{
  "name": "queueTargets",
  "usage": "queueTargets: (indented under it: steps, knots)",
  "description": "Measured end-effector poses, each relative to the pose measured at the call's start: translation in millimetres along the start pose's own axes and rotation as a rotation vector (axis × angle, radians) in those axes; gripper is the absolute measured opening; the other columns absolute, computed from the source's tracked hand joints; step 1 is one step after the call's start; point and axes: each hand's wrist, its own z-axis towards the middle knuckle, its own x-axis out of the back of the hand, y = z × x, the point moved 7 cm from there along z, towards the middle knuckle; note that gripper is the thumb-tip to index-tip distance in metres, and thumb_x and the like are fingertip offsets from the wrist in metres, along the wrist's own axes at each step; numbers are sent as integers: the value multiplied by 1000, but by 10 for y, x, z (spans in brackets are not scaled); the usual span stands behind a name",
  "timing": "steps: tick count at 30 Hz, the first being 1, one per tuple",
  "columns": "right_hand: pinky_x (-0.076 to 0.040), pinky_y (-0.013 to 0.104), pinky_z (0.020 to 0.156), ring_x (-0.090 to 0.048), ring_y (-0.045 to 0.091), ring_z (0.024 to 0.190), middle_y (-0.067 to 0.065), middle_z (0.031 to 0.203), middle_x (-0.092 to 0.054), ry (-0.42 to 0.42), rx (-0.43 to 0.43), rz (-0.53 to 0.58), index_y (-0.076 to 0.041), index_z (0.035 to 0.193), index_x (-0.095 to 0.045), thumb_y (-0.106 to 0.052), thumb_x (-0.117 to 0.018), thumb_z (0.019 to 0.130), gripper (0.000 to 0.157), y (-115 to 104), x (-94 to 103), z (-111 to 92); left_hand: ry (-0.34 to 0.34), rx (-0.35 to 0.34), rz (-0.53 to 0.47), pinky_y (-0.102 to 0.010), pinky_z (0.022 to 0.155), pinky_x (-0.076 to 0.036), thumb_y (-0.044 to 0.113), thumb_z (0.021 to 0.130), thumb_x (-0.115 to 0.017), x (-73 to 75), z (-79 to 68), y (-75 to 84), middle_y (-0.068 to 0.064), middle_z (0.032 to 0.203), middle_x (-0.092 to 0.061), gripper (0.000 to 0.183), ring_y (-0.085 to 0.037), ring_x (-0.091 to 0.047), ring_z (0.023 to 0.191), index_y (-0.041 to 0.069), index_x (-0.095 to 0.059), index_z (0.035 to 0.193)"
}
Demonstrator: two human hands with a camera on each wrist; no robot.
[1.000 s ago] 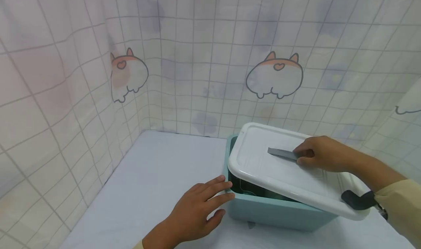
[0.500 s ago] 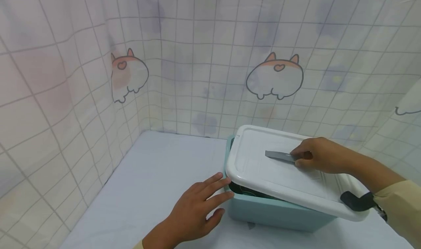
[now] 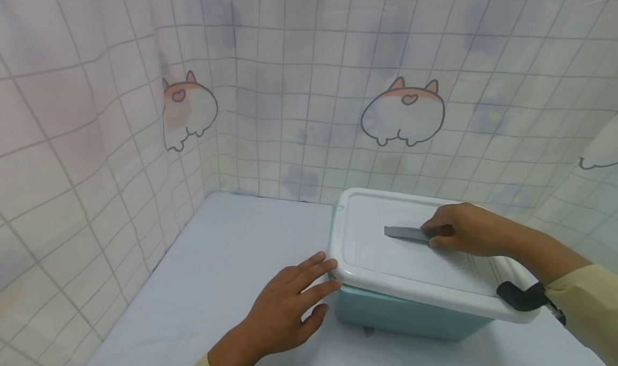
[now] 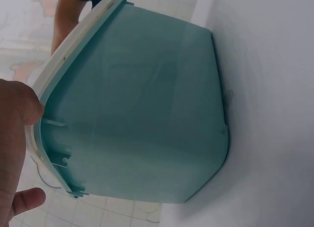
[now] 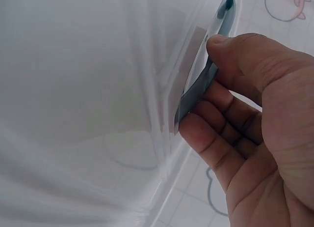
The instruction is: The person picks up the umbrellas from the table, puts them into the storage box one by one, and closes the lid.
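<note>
A white lid (image 3: 372, 258) covers the top of a teal storage box (image 3: 401, 307). My right hand (image 3: 463, 229) pinches a grey strap handle (image 3: 405, 233) on the lid between thumb and fingers. The right wrist view shows that handle (image 5: 196, 87) bowed up from the lid, with the thumb on one side and fingertips on the other. At the box's near left corner, my left hand (image 3: 289, 304) has its fingers extended and spread, the tips touching the rim. In the left wrist view the box's side wall (image 4: 137, 99) fills the middle. The box's inside is hidden.
The box stands on a white-covered table (image 3: 227, 269), toward its right side. A grid-patterned curtain (image 3: 299, 87) with cartoon animal rears hangs behind the table and along its left side. A black wrist mount (image 3: 526, 296) sits by the right sleeve, over the lid's near right corner.
The lid's near left side has come down, and the dark gap above the front rim has closed. My right hand moved slightly left and down with the handle. My left hand barely moved.
</note>
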Motion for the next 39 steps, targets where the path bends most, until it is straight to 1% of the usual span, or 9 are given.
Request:
queueTargets:
  steps: [2, 8, 17, 24, 29, 31, 34, 37, 39]
  knots:
    - [-55, 34, 77, -58, 10, 85, -11, 101, -68, -1, 5, -6, -14, 119, -77, -22, -80, 90, 31, -5, -6, 9, 14, -7, 1, -34, 95, -52, 18, 86, -76, 10, -2, 4, 2, 160, -41, 58, -20, -36, 148, 22, -59, 142]
    - [-55, 33, 77, -58, 8, 85, -13, 102, -67, -2, 26, -20, -14, 120, -77, -23, -79, 91, 31, -31, -18, 17, 38, -20, 8, -34, 95, -51, 16, 86, -76, 28, -4, 14, 2, 159, -42, 59, -20, -38, 147, 22, -59, 142]
    - [-54, 31, 74, -56, 6, 82, -14, 98, -65, -12, 60, -43, -12, 120, -76, -22, -80, 91, 32, -123, -42, 41, 14, -11, 8, -34, 96, -51, 18, 86, -77, 16, 5, 20, 3, 159, -42, 58, -17, -35, 148, 23, -59, 141]
    - [-55, 31, 76, -57, 4, 84, -14, 99, -65, -13, 72, -43, -11, 120, -76, -21, -79, 91, 31, -129, -68, 37, 26, -48, 10, -32, 92, -52, 17, 86, -75, 0, 32, 55, 2, 155, -47, 55, -18, -38, 147, 23, -62, 139]
    - [-55, 31, 77, -58, 4, 85, -14, 100, -65, -6, 94, -42, -11, 120, -76, -21, -79, 91, 31, -110, -101, 30, 15, -51, 9, -33, 91, -53, 18, 87, -75, -32, 33, 60, 4, 152, -50, 53, -18, -39, 146, 24, -62, 138]
    - [-55, 31, 77, -58, 4, 85, -14, 101, -66, -2, 88, -45, -11, 120, -76, -21, -79, 91, 31, -99, -112, 30, 10, -46, 9, -33, 91, -53, 18, 87, -75, -44, 32, 58, 4, 152, -50, 53, -17, -39, 146, 24, -62, 138]
    - [-56, 33, 79, -60, 6, 89, -12, 104, -68, 1, 55, -43, -12, 121, -75, -22, -79, 91, 31, -81, -116, 23, 2, -38, 9, -32, 91, -52, 19, 87, -75, -58, 32, 55, 5, 152, -50, 54, -17, -38, 147, 24, -61, 139]
    - [-57, 42, 86, -66, 16, 99, -5, 112, -70, 10, 4, -27, -11, 124, -73, -29, -78, 92, 37, -53, -85, -15, 1, -32, 7, -31, 90, -52, 19, 87, -75, -60, 37, 55, 5, 152, -50, 54, -16, -38, 147, 24, -61, 139]
    - [-55, 51, 92, -65, 26, 111, 3, 121, -70, 21, -51, -17, -11, 129, -71, -40, -76, 93, 47, -5, -55, -59, 2, -28, 5, -31, 89, -52, 18, 87, -75, -55, 45, 52, 6, 151, -51, 53, -16, -39, 146, 25, -62, 138]
